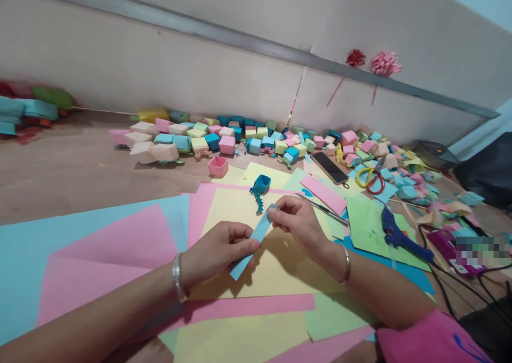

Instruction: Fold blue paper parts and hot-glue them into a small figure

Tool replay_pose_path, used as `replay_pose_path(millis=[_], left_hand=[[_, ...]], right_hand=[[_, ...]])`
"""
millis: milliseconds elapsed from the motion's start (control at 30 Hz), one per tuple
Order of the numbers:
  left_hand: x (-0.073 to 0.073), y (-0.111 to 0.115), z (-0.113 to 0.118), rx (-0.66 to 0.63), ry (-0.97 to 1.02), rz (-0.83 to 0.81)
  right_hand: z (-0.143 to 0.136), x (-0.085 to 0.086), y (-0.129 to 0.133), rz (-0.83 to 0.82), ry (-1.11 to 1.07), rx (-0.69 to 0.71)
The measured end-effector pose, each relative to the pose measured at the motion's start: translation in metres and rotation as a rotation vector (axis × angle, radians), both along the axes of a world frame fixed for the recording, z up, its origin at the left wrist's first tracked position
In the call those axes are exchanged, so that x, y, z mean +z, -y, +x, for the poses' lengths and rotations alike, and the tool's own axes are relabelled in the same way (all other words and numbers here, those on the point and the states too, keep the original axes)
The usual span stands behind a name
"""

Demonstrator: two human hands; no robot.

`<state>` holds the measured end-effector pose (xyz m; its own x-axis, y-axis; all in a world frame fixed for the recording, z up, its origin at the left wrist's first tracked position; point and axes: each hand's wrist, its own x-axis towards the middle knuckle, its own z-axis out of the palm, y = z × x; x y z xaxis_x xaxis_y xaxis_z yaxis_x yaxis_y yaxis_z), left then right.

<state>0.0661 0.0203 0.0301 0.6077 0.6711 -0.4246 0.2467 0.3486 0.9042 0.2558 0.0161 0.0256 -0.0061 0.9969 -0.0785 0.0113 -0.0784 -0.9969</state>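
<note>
A light blue paper strip (pixel 261 230) slants between my two hands, above a yellow sheet (pixel 224 208). My left hand (pixel 224 248) pinches it toward its lower end, thumb on top. At the upper end, the fingertips of my right hand (pixel 298 219) are closed on the strip. Just beyond lies a dark teal folded paper piece (pixel 262 183) with a zigzag paper tail (pixel 258 202) beside it. Past my right hand lies a slim metal tool (pixel 330 212), partly covered by the hand. A small pink open paper box (pixel 218 166) sits farther back.
Many small folded paper boxes (pixel 227 144) line the wall. At the right are a phone (pixel 329 168), scissors (pixel 372 180), a blue glue gun (pixel 402 238) with black cables (pixel 460 283), and a purple box (pixel 456 251). Pink sheets (pixel 108 261) spread to the left.
</note>
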Motion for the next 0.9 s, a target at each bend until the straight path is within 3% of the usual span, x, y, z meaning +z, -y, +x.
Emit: replay_pose_path(millis=[300, 467, 600, 767, 900], left_hand=[[0.006, -0.007, -0.001, 0.013, -0.075, 0.099], [0.008, 0.000, -0.002, -0.189, 0.032, 0.069], [0.002, 0.005, 0.001, -0.046, 0.026, 0.076], [-0.006, 0.011, 0.003, 0.007, 0.022, -0.059], [-0.002, 0.010, 0.002, 0.078, 0.028, -0.047]], right_hand=[[0.007, 0.002, -0.009, -0.056, -0.089, -0.001], [0.005, 0.004, -0.003, -0.147, -0.162, 0.098], [-0.005, 0.001, 0.007, -0.254, -0.070, 0.273], [-0.014, -0.004, 0.016, -0.296, -0.026, 0.257], [-0.010, -0.001, 0.014, -0.186, -0.004, 0.226]])
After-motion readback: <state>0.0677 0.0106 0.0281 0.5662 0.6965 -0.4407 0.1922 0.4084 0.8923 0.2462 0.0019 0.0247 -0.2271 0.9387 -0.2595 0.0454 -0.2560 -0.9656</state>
